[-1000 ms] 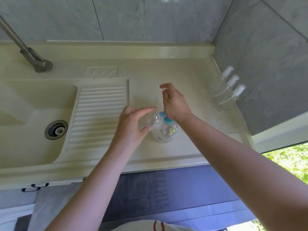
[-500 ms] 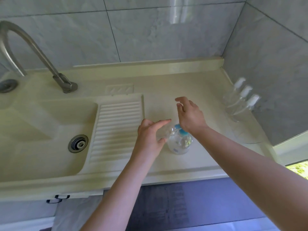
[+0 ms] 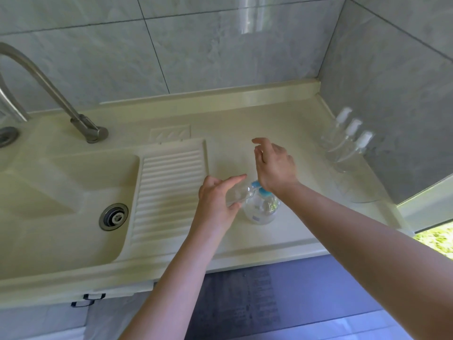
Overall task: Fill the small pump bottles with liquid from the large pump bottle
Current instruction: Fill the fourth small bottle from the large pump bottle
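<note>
The large clear pump bottle (image 3: pixel 261 209) with a blue pump head stands on the cream counter (image 3: pixel 235 133) near its front edge. My left hand (image 3: pixel 217 201) holds a small clear bottle (image 3: pixel 239 193) tilted, its mouth at the blue spout. My right hand (image 3: pixel 275 165) rests its heel on the blue pump head, fingers relaxed and spread above the counter. Three small clear pump bottles (image 3: pixel 343 143) with white tops stand in a row by the right wall.
A sink basin (image 3: pixel 61 192) with a drain (image 3: pixel 113 216) lies to the left, next to a ribbed drainboard (image 3: pixel 169 187). A metal tap (image 3: pixel 49 89) rises at the back left. Grey tiled walls close the back and right.
The view has tilted up, showing more wall and tap. Both hands stay at the large bottle, the left holding the small bottle at the spout, the right on the pump.
</note>
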### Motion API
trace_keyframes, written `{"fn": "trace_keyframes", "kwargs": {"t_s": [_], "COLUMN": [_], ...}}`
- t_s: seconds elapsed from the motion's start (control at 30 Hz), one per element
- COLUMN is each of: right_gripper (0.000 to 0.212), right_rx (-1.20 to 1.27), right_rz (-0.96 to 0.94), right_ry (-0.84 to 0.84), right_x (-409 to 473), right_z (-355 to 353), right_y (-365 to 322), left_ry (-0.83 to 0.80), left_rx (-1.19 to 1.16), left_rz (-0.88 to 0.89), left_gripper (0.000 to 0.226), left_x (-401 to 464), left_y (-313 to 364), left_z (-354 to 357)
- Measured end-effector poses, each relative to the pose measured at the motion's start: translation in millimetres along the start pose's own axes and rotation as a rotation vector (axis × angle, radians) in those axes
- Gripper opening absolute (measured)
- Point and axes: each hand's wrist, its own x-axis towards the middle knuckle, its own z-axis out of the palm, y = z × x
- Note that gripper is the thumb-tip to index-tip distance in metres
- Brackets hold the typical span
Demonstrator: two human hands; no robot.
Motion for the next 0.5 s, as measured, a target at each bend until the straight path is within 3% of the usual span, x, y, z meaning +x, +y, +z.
{"fn": "trace_keyframes", "kwargs": {"t_s": [0.3,0.5], "right_gripper": [0.032,0.033], "right_rx": [0.137,-0.007], "right_rz": [-0.053,-0.037], "right_ry": [0.028,0.032], "right_x": [9.4,-1.0], "right_z": [-5.6,2.3], "right_y": [-7.8,1.3], "left_ry": [0.007,-0.002], "left_rx": [0.0,-0.009], "left_rz": [0.016,-0.002], "left_gripper": [0.063,0.063], "left_x": [0.0,-0.5], "left_y": [1.1,-3.4], "left_z": [-2.8,0.7]}}
